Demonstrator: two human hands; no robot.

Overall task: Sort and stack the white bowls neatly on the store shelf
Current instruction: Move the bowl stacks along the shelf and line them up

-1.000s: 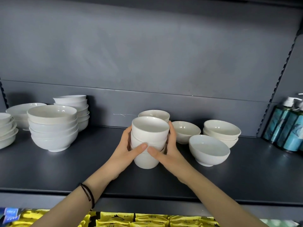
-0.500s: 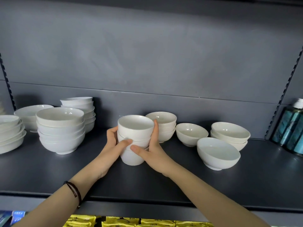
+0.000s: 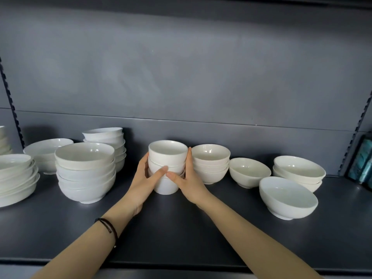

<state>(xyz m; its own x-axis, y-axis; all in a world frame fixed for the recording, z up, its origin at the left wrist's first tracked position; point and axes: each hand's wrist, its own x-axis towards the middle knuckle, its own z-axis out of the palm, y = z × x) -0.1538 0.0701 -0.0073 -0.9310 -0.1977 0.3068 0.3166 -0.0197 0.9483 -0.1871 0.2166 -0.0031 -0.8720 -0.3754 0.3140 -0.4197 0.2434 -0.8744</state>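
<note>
Both hands, left hand (image 3: 146, 178) and right hand (image 3: 187, 179), grip an upright stack of small bowls (image 3: 167, 166) on the shelf (image 3: 181, 234), mouths up, touching a neighbouring bowl stack (image 3: 210, 164) on the right.

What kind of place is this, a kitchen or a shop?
Most likely a shop: a dark display shelf with slotted uprights, many stacks of matching white bowls, and teal bottles at the right.
</note>
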